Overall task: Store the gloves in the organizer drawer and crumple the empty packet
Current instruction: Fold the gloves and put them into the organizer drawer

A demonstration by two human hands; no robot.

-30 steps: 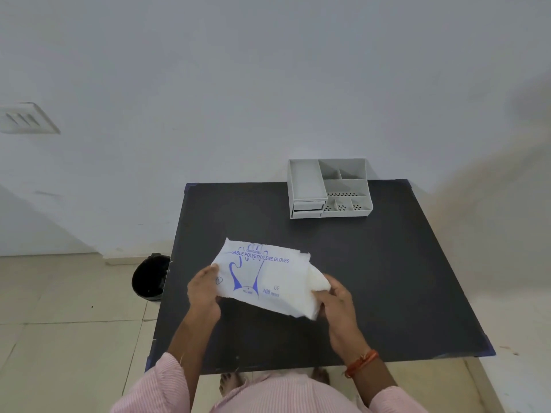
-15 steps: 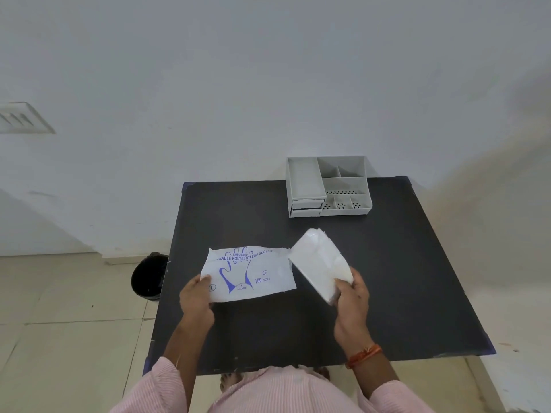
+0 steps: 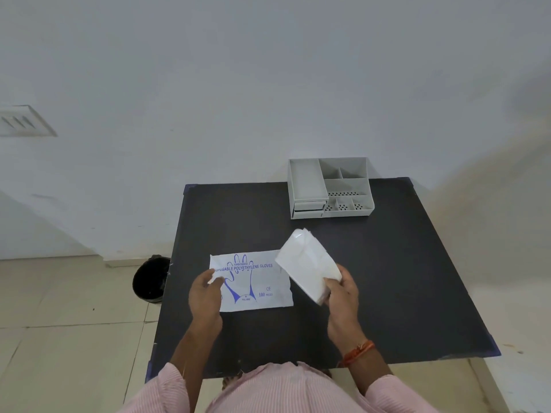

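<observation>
Centre frame: right hand grips gloves, out of packet pinched by left hand; organizer drawer shut; storing, crumpling remain.

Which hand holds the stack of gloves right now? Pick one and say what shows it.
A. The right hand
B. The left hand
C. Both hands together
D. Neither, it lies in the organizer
A: the right hand grips the white stack of gloves above the table, while the left hand pinches the edge of the printed packet.
</observation>
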